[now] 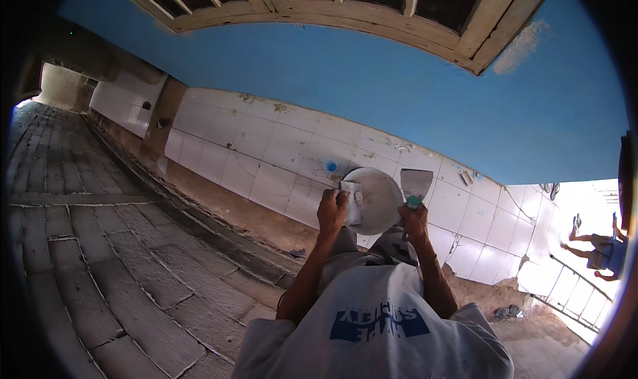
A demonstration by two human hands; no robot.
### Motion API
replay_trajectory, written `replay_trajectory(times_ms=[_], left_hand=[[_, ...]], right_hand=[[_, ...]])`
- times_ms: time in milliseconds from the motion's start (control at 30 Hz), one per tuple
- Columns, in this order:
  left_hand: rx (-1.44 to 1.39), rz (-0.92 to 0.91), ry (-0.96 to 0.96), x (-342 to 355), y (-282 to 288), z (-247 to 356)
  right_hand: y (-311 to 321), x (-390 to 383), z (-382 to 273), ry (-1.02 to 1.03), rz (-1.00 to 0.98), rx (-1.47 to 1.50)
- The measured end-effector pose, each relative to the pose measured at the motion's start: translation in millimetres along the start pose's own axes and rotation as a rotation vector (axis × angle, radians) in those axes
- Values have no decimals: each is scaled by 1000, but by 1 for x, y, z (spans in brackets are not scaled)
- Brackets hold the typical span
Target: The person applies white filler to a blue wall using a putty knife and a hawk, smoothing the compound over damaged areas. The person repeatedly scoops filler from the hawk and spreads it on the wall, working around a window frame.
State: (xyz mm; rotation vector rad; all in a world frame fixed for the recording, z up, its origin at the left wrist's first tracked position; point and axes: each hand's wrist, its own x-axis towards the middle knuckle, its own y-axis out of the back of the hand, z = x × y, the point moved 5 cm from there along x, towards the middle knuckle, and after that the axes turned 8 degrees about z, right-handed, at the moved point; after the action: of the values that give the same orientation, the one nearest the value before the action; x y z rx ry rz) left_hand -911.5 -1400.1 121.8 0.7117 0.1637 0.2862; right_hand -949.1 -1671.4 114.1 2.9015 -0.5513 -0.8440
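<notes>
In front of my body, a round whitish basin (pixel 382 191) shows pale residue inside, against the white tiled surface (pixel 276 146). My left hand (pixel 331 209) is closed at the basin's left side on a flat tool with a white-coated blade (pixel 354 205); its handle is hidden by my fingers. On the other side, my right hand (pixel 415 223) grips a putty knife (pixel 417 183) by its green handle. The wide grey blade points away from me, beside the basin's right rim. Whether either hand also supports the basin, I cannot tell.
Beyond the tiles rises a blue wall (pixel 372 93) with a wooden window frame (pixel 359 13). A small blue round thing (pixel 331 166) is left of the basin. Grey paving (pixel 133 266) spreads at left. Another person (pixel 605 249) is at far right, near a metal railing (pixel 578 286).
</notes>
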Motion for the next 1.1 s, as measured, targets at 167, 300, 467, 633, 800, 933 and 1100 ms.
replay_trajectory(times_ms=[167,300,467,633,800,933,1100], left_hand=[[-11,49,-52,17,44,-26],[-28,29,-57,18,50,-34],[-113,45,-20,9,39,-31],[-103,75,54,-4,33,-43],[-88,94,132,-7,53,-91],[-73,159,159,7,93,-137],[-46,229,192,35,154,-210]], right_hand=[[-50,-36,-28,123,-108,36],[-55,-41,-31,107,-170,25],[-46,-31,-18,32,-66,-61],[-44,-3,5,36,-58,-144],[-90,-7,2,-14,-115,-193],[-153,-8,30,-50,-186,-99],[-255,-33,39,-93,-211,-78]])
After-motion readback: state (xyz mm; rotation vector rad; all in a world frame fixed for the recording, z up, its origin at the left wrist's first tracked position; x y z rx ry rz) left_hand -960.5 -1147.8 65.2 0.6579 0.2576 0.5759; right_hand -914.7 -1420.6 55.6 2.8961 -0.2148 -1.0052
